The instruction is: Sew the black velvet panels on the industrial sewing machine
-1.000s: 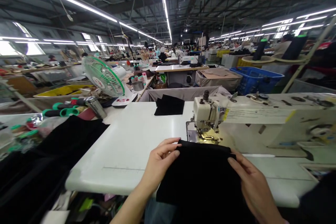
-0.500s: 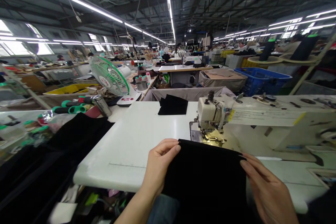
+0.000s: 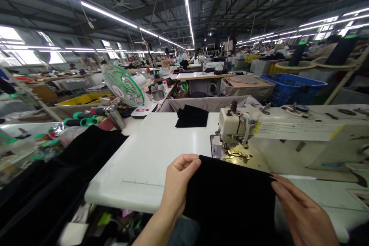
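Note:
A black fabric piece (image 3: 230,196) is stretched between my hands in front of the sewing machine (image 3: 235,127). My left hand (image 3: 180,178) pinches its upper left corner between thumb and fingers. At the upper right corner my right hand (image 3: 302,203) grips it the same way. The top edge between them is fairly straight and slopes down to the right, just on the near side of the machine's needle area. The fabric's lower part hangs toward me and leaves the view at the bottom. A small stack of black cut fabric (image 3: 192,117) lies on the white table (image 3: 141,153) farther back.
More black cloth (image 3: 89,146) is draped at the left. Behind it are thread spools (image 3: 89,120), a metal flask (image 3: 114,117) and a green-rimmed fan (image 3: 123,84). A blue basket (image 3: 294,84) stands behind the machine, with thread cones (image 3: 298,54) on a stand at right.
The view has shifted slightly, so most things appear a little farther right. Both hands keep their hold on the fabric, and its right corner sits slightly lower.

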Demonstrator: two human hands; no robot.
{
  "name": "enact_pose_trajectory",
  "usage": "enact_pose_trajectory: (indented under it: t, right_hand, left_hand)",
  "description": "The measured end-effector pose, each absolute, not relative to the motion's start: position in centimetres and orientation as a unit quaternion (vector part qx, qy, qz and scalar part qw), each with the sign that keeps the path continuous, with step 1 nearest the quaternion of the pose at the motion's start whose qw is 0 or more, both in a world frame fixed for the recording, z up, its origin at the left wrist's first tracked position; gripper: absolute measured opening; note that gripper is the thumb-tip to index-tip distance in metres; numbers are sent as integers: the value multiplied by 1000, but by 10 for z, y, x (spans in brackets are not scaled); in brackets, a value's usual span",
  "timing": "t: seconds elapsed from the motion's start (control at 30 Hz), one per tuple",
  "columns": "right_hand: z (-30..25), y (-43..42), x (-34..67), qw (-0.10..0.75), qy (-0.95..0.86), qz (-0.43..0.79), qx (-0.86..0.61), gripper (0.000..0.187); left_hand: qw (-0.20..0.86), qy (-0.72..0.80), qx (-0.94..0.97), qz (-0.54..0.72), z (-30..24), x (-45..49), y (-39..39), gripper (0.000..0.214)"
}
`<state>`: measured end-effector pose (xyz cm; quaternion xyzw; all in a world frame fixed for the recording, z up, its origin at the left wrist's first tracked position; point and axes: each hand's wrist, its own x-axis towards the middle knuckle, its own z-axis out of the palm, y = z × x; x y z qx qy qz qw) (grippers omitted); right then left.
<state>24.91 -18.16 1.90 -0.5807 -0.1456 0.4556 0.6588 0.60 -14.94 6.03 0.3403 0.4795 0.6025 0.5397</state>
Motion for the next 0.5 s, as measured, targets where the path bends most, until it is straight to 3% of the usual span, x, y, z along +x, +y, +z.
enact_pose_trajectory:
  t: [0.33, 0.5]
  right_hand:
    - [15, -180, 252, 653, -205, 418, -597, 50]
    - [5, -178, 255, 660, -279, 388, -580, 39]
  left_hand:
    - [478, 505, 382, 609, 55, 6, -145, 21]
    - [477, 490, 386, 620, 53, 3, -142, 22]
